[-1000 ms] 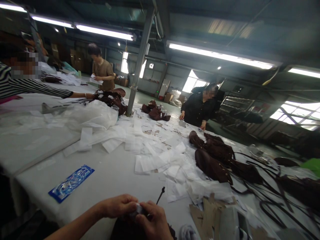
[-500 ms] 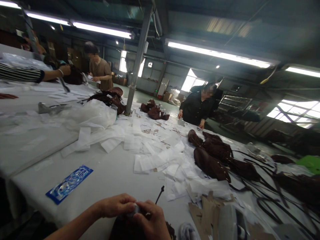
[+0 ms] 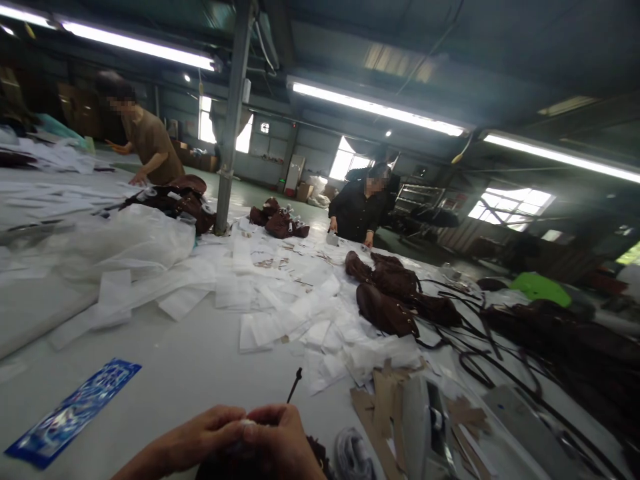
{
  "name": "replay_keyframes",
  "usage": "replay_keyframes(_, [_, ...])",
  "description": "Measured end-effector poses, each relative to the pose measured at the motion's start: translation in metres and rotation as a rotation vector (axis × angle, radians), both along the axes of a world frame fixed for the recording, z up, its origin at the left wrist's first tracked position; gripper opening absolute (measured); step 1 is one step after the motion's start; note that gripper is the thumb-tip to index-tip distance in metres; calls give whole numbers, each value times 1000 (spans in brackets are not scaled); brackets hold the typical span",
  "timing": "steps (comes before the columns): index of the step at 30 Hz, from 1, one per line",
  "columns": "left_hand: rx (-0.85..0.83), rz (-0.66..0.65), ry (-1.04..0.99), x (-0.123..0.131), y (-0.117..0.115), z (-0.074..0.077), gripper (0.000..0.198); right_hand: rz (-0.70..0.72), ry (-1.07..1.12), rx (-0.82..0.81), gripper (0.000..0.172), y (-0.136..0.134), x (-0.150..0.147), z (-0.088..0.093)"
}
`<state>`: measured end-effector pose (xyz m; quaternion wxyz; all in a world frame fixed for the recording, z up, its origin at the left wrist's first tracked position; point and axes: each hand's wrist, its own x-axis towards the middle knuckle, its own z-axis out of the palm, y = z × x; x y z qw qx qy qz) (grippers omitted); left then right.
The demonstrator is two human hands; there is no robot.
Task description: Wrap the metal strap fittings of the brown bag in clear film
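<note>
At the bottom of the head view, my left hand (image 3: 207, 433) and my right hand (image 3: 283, 440) meet fingertip to fingertip. Both are closed in a pinch around a small whitish piece (image 3: 247, 422), perhaps thin wrapping; the fingers cover most of it. Just below them is a dark brown leather-like item (image 3: 220, 469), largely hidden by my hands and cut off by the frame. A thin dark cord (image 3: 295, 385) with a knotted end sticks up behind my right hand. A roll of whitish material (image 3: 353, 453) lies to the right of that hand.
A blue printed packet (image 3: 75, 413) lies at left. White paper strips (image 3: 285, 313) are strewn mid-table. Brown bags (image 3: 385, 310) with long straps lie at right, near brown cardboard pieces (image 3: 387, 407). A metal post (image 3: 230, 133) stands beyond. Two co-workers stand across the table.
My view has swung right, so the table things shift left. The striped-sleeved arm has left the view. The whitish piece shows less between my fingers. The co-worker in brown now leans over the table.
</note>
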<state>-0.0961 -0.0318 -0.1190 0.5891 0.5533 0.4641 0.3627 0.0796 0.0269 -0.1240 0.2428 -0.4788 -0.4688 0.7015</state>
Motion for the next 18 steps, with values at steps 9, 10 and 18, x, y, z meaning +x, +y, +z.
replay_keyframes(9, [-48,61,-42,4,-3,2,41,-28,0,-14,50,-1,2,6])
replay_keyframes(10, [-52,76,-36,5,-2,0,43,-34,-3,-16,51,-1,2,6])
replay_keyframes(18, [-46,118,-27,5,9,-31,55,-28,-64,147,62,6,10,-4])
